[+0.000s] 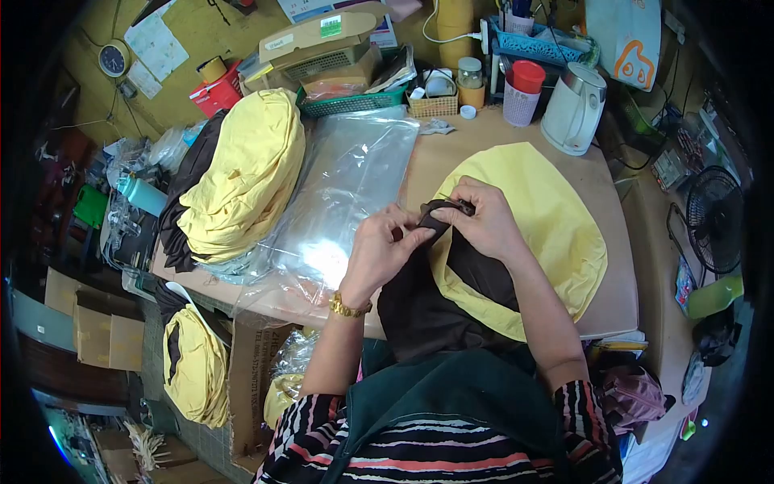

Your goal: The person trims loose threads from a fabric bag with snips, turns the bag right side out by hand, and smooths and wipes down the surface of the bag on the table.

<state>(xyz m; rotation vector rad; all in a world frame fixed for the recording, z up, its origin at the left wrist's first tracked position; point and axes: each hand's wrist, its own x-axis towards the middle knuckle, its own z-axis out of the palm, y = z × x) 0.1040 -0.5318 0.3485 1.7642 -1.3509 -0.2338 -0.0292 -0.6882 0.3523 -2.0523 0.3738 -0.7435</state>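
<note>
- Left hand [383, 246]: thumb and fingertips closed together, pinching the gathered edge of the dark brown cloth.
- Right hand [488, 218]: thumb and fingers closed on the same edge, just beside the left; they hide part of it.
- Dark brown cloth [415, 298]: edge raised between the fingers, remainder hanging below them toward the apron [455, 395].
- Yellow cloth [548, 194]: spread on the table [492, 137], beneath and right of the fingers.
- Clear plastic sheets [347, 169]: glossy, left of and beyond the fingers, covering that part of the table.
- Cloth pile [246, 161], yellow and dark: farther left, past the sheets.
- White lid [468, 112], jar [471, 85], wicker basket [434, 106]: beyond the fingers, toward the wall.
- Kettle [574, 109], red cup [527, 77]: beyond and to the right.
- Fan [713, 218]: well apart, far right.
</note>
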